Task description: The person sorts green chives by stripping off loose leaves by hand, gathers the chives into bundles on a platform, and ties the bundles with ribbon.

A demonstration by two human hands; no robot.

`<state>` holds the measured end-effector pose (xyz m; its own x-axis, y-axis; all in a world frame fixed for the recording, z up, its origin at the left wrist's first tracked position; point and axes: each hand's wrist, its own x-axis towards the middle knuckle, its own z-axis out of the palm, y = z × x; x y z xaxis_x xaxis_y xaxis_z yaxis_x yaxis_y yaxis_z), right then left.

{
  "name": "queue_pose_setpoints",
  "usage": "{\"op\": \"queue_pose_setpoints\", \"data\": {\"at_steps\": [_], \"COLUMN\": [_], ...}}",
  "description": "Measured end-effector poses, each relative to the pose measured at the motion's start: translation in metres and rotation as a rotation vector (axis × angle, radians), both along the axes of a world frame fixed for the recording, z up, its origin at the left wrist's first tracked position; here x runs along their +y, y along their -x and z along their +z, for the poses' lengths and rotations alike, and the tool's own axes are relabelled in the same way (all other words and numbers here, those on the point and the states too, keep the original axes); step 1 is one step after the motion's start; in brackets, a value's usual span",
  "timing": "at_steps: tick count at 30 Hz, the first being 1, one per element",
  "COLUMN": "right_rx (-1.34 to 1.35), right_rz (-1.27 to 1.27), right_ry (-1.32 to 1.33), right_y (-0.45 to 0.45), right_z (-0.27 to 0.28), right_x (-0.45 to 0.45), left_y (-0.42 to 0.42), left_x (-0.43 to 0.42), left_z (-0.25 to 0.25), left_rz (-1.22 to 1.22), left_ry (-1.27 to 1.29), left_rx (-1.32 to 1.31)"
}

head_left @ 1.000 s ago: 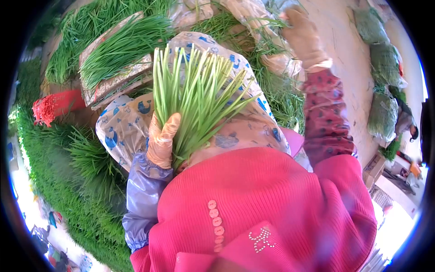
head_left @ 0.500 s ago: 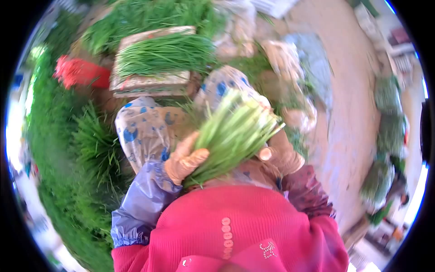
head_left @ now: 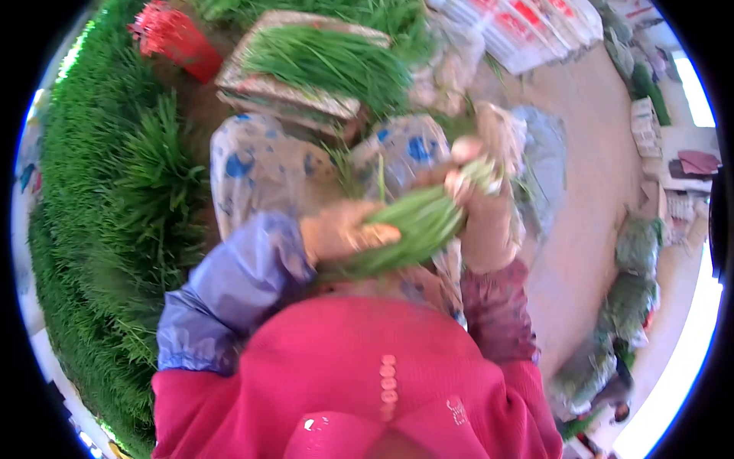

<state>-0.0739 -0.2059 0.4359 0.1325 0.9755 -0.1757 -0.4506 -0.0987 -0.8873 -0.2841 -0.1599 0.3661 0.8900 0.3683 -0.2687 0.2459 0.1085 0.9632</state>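
Note:
A bunch of green chives (head_left: 422, 226) lies slanted across my lap, its pale cut ends up to the right. My left hand (head_left: 348, 229), in a tan glove, is wrapped round the leafy lower part. Around the pale stem end closes my right hand (head_left: 485, 191), also gloved and blurred by motion. Beyond my knees, more loose chives (head_left: 325, 65) are heaped on a low speckled board (head_left: 294, 103). A blue-spotted apron or cover (head_left: 256, 157) lies over my legs.
A red container (head_left: 195, 53) full of red strips stands left of the board. Long greens (head_left: 99, 252) are piled along the left. Stacked white and red packaging (head_left: 527, 30) lies at the back, a pale blue sheet (head_left: 543, 168) at right. Several bagged bundles (head_left: 631, 302) line the far right, near a person.
My right hand has moved up round the stem ends, and the bunch now looks narrower and more gathered. My left hand has slid slightly right and upward. The head view has shifted.

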Motion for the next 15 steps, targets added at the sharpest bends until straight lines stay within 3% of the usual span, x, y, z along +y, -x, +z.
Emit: {"op": "queue_pose_setpoints", "data": {"at_steps": [2,4,6,7,8,9,10,12,14,15], "right_rx": [-0.173,-0.413,-0.713,-0.859,-1.026,-1.037,-0.985,-0.880,-2.446,-2.058], "right_rz": [-0.050,-0.113,-0.255,-0.502,-0.702,-0.726,-0.651,-0.393,-0.834,-0.784], "right_ry": [-0.077,-0.212,-0.347,-0.232,-0.333,-0.402,-0.508,-0.647,-0.180,-0.155], "right_y": [-0.022,-0.057,-0.102,-0.106,-0.119,-0.145,-0.177,-0.237,-0.256,-0.265], "right_z": [0.017,0.050,0.084,0.113,0.132,0.152,0.176,0.216,0.226,0.223], "right_x": [0.012,0.022,0.027,0.023,0.022,0.015,0.001,-0.022,-0.030,-0.023], "left_y": [-0.001,0.000,0.003,0.005,0.008,0.015,0.011,0.016,0.022,0.024], "left_x": [0.010,0.021,0.031,0.032,0.033,0.035,0.035,0.038,0.042,0.045], "left_z": [-0.013,-0.011,-0.017,-0.025,-0.030,-0.032,-0.026,-0.033,-0.036,-0.035], "left_rz": [0.013,0.013,0.040,0.101,0.163,0.199,0.276,0.321,0.353,0.377], "left_ry": [0.173,0.405,0.342,0.352,0.366,0.513,0.447,0.573,0.515,0.460], "left_rx": [-0.215,-0.254,-0.220,-0.210,-0.198,-0.202,-0.263,-0.508,-0.578,-0.651]}}
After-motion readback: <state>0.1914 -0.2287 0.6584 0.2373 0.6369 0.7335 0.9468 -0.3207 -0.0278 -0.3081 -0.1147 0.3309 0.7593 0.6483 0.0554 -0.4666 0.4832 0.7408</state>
